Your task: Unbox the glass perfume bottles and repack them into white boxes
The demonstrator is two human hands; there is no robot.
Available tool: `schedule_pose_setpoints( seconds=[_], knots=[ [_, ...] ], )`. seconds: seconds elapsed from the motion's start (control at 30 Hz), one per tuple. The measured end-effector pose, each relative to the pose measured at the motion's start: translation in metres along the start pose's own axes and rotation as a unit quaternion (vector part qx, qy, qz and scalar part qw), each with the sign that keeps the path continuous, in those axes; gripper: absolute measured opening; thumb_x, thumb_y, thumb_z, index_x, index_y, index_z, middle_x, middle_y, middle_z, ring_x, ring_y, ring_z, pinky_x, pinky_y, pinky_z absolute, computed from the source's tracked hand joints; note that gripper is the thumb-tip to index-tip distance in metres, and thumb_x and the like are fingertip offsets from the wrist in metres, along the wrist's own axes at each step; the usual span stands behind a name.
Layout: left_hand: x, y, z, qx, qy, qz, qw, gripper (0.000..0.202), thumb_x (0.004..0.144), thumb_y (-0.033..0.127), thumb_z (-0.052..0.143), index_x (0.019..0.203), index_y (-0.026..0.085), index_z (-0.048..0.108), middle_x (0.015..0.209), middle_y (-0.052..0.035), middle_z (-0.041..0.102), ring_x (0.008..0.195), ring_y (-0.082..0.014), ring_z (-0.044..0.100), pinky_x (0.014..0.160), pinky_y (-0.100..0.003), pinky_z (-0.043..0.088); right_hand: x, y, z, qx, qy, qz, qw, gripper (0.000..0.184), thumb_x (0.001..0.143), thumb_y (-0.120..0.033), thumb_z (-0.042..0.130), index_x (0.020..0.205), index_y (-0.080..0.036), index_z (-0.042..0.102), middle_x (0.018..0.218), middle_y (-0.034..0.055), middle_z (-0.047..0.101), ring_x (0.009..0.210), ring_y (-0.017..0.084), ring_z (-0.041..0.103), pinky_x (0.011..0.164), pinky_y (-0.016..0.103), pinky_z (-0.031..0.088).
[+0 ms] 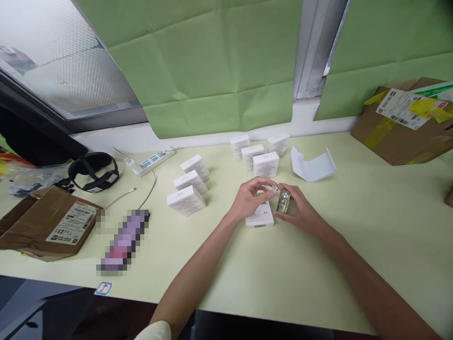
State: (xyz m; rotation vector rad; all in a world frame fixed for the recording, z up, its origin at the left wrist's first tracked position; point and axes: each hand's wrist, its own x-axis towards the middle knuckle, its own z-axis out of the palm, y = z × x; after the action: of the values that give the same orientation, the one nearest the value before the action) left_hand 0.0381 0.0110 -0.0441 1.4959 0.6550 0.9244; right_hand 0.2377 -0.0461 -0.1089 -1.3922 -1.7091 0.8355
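Note:
My left hand [252, 198] and my right hand [299, 210] meet over the middle of the pale table [318, 274]. Together they hold a small clear packet with a metallic item [283, 200] inside. My left fingertips pinch its top end and my right fingers curl around its side. Just below the hands a small white box [260, 218] lies flat on the table. Three white boxes [187, 186] stand in a row to the left, and several more white boxes [260, 153] stand behind the hands.
An opened white carton piece [313, 166] lies behind on the right. Cardboard boxes sit at the far right [403, 123] and front left [46, 222]. Black headphones [94, 172], a power strip [152, 160], a white cable and a blurred-out object [123, 242] lie at left.

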Motion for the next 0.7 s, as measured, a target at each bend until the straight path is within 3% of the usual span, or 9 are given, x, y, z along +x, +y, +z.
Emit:
schedule_pose_setpoints(
  seconds=[0.13,0.27,0.43,0.7],
  knots=[
    [0.005,-0.002,-0.001,0.02,-0.017,0.01,1.0,0.027,0.081,0.034,0.076,0.105,0.024,0.072,0.104,-0.0057,0.071,0.097,-0.0181,0.064,0.084,-0.033,0.049,0.001,0.001,0.0,0.039,-0.012,0.018,0.999,0.089,0.076,-0.05,0.076,0.15,-0.038,0.028,0.146,0.008,0.044,0.132,0.033,0.047,0.107,0.052,0.043],
    [0.007,-0.004,-0.003,0.023,-0.037,0.026,0.999,0.021,0.078,0.034,0.078,0.093,0.02,0.073,0.099,-0.006,0.071,0.091,-0.017,0.063,0.084,-0.033,0.048,0.0,-0.001,-0.001,0.046,-0.014,0.036,0.998,0.089,0.074,-0.051,0.077,0.149,-0.038,0.03,0.149,0.0076,0.043,0.131,0.034,0.049,0.106,0.053,0.045],
    [0.012,-0.003,-0.004,0.029,-0.054,0.034,0.998,0.024,0.073,0.028,0.083,0.091,0.018,0.07,0.093,-0.0044,0.069,0.086,-0.015,0.061,0.081,-0.032,0.047,-0.002,-0.004,-0.002,0.06,-0.025,0.055,0.996,0.092,0.075,-0.051,0.077,0.151,-0.04,0.026,0.155,0.0062,0.038,0.135,0.034,0.047,0.108,0.053,0.043],
    [0.016,0.0,-0.004,0.008,-0.067,0.083,0.994,0.02,0.073,0.024,0.083,0.091,0.021,0.074,0.098,-0.0052,0.067,0.089,-0.0144,0.059,0.075,-0.029,0.045,-0.002,-0.001,-0.001,0.066,-0.028,0.026,0.997,0.097,0.076,-0.048,0.078,0.154,-0.04,0.021,0.156,0.0073,0.036,0.138,0.034,0.043,0.109,0.055,0.042]
  ],
)
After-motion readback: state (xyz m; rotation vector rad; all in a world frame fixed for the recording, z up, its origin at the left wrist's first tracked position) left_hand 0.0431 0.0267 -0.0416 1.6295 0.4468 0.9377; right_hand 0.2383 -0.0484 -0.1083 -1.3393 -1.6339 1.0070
